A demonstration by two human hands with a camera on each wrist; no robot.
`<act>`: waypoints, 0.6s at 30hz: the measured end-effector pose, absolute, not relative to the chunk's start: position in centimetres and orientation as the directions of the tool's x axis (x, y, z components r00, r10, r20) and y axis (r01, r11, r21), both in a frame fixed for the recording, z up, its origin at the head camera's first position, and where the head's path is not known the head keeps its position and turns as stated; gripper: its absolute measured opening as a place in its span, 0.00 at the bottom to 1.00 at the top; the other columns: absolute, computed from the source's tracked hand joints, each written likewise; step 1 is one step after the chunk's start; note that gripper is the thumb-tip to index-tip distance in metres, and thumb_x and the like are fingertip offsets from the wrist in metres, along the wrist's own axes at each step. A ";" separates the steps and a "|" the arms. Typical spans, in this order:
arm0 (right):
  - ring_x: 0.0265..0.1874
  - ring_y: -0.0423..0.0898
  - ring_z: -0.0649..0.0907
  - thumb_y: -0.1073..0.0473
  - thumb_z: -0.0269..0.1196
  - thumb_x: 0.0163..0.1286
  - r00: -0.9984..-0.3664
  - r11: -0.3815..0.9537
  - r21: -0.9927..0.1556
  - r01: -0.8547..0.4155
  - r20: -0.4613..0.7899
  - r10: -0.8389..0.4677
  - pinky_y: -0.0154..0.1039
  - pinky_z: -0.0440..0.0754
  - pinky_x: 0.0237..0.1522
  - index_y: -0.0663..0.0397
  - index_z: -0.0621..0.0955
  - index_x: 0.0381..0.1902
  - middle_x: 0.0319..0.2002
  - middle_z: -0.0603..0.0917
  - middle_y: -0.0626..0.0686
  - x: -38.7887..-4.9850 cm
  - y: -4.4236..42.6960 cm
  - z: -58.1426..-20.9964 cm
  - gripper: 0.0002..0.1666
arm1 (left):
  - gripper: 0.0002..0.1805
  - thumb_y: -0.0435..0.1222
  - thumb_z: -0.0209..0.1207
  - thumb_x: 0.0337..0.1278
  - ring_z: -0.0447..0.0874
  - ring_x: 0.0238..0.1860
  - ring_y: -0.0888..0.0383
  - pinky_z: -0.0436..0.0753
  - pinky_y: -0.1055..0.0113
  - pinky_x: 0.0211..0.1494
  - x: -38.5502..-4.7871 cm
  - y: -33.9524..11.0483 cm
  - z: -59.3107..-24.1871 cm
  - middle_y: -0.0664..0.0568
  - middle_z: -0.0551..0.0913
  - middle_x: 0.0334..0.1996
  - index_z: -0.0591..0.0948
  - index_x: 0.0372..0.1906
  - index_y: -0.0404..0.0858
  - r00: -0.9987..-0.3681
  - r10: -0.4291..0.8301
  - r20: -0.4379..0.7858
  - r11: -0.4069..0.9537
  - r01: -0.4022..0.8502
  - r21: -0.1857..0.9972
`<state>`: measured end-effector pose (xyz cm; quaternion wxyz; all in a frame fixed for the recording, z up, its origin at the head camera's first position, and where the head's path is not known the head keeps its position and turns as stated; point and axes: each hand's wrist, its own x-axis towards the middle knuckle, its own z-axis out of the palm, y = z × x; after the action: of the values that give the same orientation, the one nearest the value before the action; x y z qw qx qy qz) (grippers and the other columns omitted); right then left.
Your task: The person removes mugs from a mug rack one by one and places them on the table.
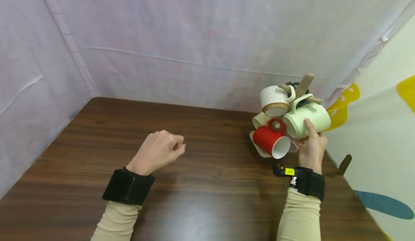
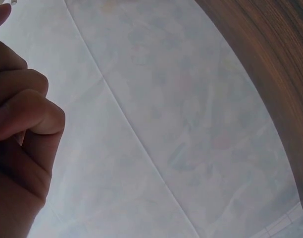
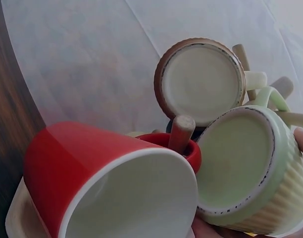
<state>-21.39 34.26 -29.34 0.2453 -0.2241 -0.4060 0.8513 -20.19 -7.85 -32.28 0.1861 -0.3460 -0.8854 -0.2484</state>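
Note:
My right hand grips a light green ribbed mug by its body, thumb on the near side. In the right wrist view this mug's base faces the camera. Its handle hangs at a peg of the wooden mug rack. Just left of it, a red mug hangs on a lower peg, its white inside showing. Above that hangs a white ribbed mug with a tan base. Over the table, my left hand is curled into a fist, holding nothing; its folded fingers show in the left wrist view.
Behind the green mug a dark mug is partly hidden on the rack. A cream mug and a pinkish one show in part lower down. The brown wooden table meets a pale cloth wall and a patterned right wall.

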 end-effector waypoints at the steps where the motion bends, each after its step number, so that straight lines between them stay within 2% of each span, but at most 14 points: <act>1: 0.49 0.46 0.81 0.60 0.72 0.66 -0.778 -0.550 -0.801 -0.237 -0.183 0.602 0.45 0.84 0.27 0.52 0.70 0.62 0.53 0.78 0.51 -21.4 34.2 -29.4 0.31 | 0.28 0.29 0.62 0.63 0.47 0.17 0.68 0.52 0.70 0.24 -20.2 -7.9 -32.3 0.63 0.48 0.16 0.59 0.15 0.48 -0.692 0.519 0.501 0.639 0.704 0.311; 5: 0.42 0.46 0.85 0.60 0.73 0.65 -0.767 -0.547 -0.803 -0.236 -0.192 0.612 0.45 0.84 0.25 0.53 0.70 0.61 0.49 0.80 0.52 -21.5 34.2 -29.5 0.31 | 0.28 0.29 0.62 0.64 0.47 0.17 0.68 0.52 0.70 0.24 -20.1 -8.0 -32.4 0.63 0.48 0.16 0.59 0.15 0.48 -0.700 0.516 0.494 0.643 0.697 0.316; 9: 0.48 0.45 0.82 0.60 0.73 0.65 -0.759 -0.539 -0.803 -0.254 -0.181 0.626 0.45 0.84 0.26 0.53 0.70 0.63 0.53 0.78 0.51 -21.4 34.2 -29.4 0.33 | 0.28 0.29 0.63 0.64 0.47 0.16 0.68 0.53 0.70 0.23 -20.1 -8.0 -32.5 0.63 0.49 0.15 0.59 0.15 0.48 -0.702 0.515 0.492 0.640 0.697 0.324; 14: 0.58 0.45 0.77 0.60 0.72 0.66 -0.751 -0.530 -0.791 -0.304 -0.143 0.644 0.43 0.82 0.39 0.52 0.68 0.67 0.60 0.75 0.50 -21.2 34.2 -28.8 0.36 | 0.28 0.29 0.63 0.64 0.47 0.16 0.68 0.53 0.71 0.23 -20.1 -8.0 -32.5 0.63 0.49 0.15 0.59 0.16 0.48 -0.699 0.515 0.495 0.639 0.699 0.321; 17: 0.58 0.46 0.77 0.61 0.73 0.65 -0.739 -0.548 -0.765 -0.339 -0.144 0.658 0.42 0.83 0.37 0.52 0.68 0.66 0.61 0.74 0.50 -21.1 34.3 -28.4 0.36 | 0.28 0.29 0.63 0.64 0.47 0.16 0.68 0.53 0.70 0.23 -20.1 -7.9 -32.5 0.63 0.49 0.16 0.59 0.16 0.48 -0.697 0.516 0.498 0.641 0.700 0.315; 18: 0.57 0.47 0.78 0.61 0.73 0.65 -0.731 -0.552 -0.756 -0.351 -0.147 0.667 0.41 0.84 0.34 0.51 0.68 0.65 0.60 0.75 0.50 -20.9 34.3 -28.3 0.36 | 0.28 0.29 0.63 0.64 0.47 0.16 0.68 0.53 0.70 0.23 -20.1 -7.9 -32.5 0.63 0.49 0.16 0.59 0.16 0.48 -0.696 0.516 0.499 0.642 0.700 0.313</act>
<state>-20.94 34.35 -28.34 0.2978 -0.2144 -0.3678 0.8544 -20.06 -7.92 -32.52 0.1855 -0.3427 -0.8869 -0.2481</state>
